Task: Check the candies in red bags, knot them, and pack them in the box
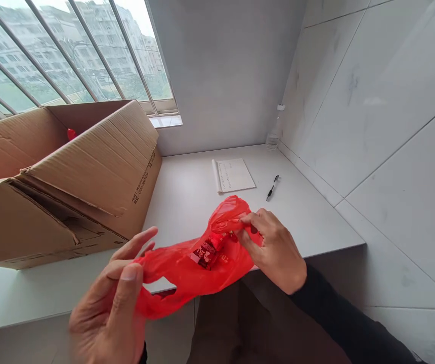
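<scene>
A thin red plastic bag (198, 278) is stretched between my two hands, just over the front edge of the table. My left hand (113, 303) pinches its handle end between thumb and fingers. With thumb and fingertips, my right hand (272, 245) grips the gathered film at the other end. Inside the bag, a dark red shiny packet (206, 253) with pale printing shows through an opening, with other glossy bits beside it that I cannot make out.
An open cardboard box (126, 167) stands at the left below a barred window, with something red inside. On the white table (181, 202) lie a notepad (236, 175) and a black pen (272, 188). A clear bottle (274, 131) stands in the back corner.
</scene>
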Tool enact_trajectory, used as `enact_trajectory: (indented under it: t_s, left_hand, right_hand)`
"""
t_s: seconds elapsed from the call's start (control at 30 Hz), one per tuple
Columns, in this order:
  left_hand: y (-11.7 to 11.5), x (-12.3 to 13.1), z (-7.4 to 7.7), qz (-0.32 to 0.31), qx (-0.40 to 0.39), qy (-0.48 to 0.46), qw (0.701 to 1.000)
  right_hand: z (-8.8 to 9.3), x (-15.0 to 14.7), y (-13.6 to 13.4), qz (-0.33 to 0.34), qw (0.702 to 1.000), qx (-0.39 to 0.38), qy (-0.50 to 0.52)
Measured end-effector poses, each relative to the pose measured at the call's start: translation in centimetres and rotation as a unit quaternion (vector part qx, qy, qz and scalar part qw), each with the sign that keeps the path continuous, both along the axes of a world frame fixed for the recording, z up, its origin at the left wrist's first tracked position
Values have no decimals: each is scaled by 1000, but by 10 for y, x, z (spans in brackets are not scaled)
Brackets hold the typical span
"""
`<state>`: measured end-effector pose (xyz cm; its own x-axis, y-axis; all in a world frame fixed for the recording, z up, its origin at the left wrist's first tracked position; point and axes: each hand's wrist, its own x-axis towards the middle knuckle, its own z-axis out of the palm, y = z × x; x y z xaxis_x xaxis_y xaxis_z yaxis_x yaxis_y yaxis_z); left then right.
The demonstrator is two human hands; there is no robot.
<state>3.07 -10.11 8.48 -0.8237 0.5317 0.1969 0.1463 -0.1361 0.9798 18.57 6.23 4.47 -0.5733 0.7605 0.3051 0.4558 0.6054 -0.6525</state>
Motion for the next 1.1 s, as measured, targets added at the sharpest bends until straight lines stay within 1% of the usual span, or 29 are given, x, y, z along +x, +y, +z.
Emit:
enact_trajectory:
  t_s: [0.07,0.1,0.13,0.2,0.27,0.4,0.47,0.53,0.6,0.7,0.77,0.83,0.87,0.9,0.97,1.0,1.03,1.1]
  left_hand:
    - [13,-6,8,-36,88,-43,995]
    - [20,-8,13,-51,114,-44,991]
    - [27,-9,17,-68,124,-34,989]
    - [38,-10,25,-104,109,-9,989]
    - [46,-10,28,-135,77,6,988]
    - [53,-6,28,-195,-3,4,981]
    - [56,0,31,-211,-41,18,977]
    - [57,9,36,-234,-56,28,970]
    - [56,18,42,-275,-57,18,960]
    - [53,25,47,-306,-87,-15,948]
    - [51,23,45,-339,-128,-14,932]
    - [52,17,40,-376,-143,3,915]
    - [53,14,37,-384,-138,9,913]
    - [54,13,36,-380,-126,14,916]
    - [54,14,36,-347,-105,29,932]
    - [54,17,38,-337,-106,49,934]
    - [54,21,40,-332,-117,78,933]
    - [52,29,45,-350,-158,131,914]
  right_hand:
    - [26,8,-6,10,995,-22,98]
    - [37,12,-9,13,990,-40,131]
    - [48,16,-11,17,986,-60,157]
    - [63,21,-16,32,976,-93,196]
    - [72,25,-19,47,968,-99,226]
    - [80,26,-22,107,957,-110,247]
    - [82,22,-20,145,954,-109,238]
    - [85,16,-16,176,953,-96,226]
    - [87,10,-11,200,949,-92,226]
    - [90,7,-4,197,940,-104,260]
    - [92,8,-1,183,936,-119,276]
    - [94,10,0,185,933,-137,277]
    - [95,11,0,193,931,-138,276]
    - [96,12,0,202,931,-134,274]
    - [98,12,-1,216,932,-111,268]
    - [99,12,-2,221,935,-95,262]
    - [100,11,-3,225,938,-80,251]
    - [102,9,-5,246,942,-57,220]
